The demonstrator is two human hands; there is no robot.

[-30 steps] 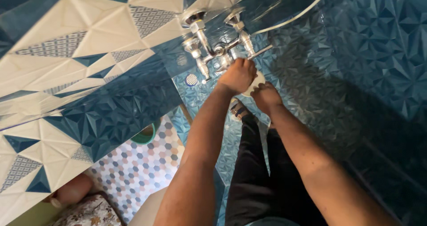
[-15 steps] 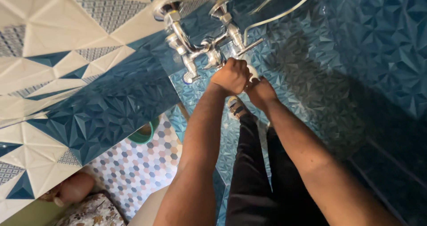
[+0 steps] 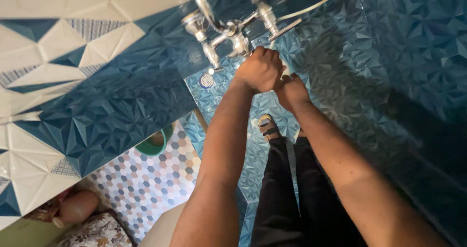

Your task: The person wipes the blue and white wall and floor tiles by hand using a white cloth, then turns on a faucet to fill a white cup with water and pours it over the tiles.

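Bottom of frame: both forearms reach up over black trousers [image 3: 284, 193] and a sandalled foot [image 3: 268, 126] on the blue tiled floor [image 3: 253, 154], with a green bucket [image 3: 154, 145] on hexagon tiles at lower left. Centre-top: left hand [image 3: 261, 69] curled into a fist, right hand [image 3: 292, 91] just beside and touching it, fingers closed too; a sliver of something white [image 3: 285, 72] shows between them, can't tell what or which hand grips it. Chrome tap [image 3: 228, 30] sits on the blue wall just above the left knuckles, round drain [image 3: 206, 80] left of it.

hidden: white object [image 3: 286, 72] mostly behind both hands | cut off: tap [image 3: 228, 26] top at frame edge | unclear: green bucket [image 3: 154, 145] contents
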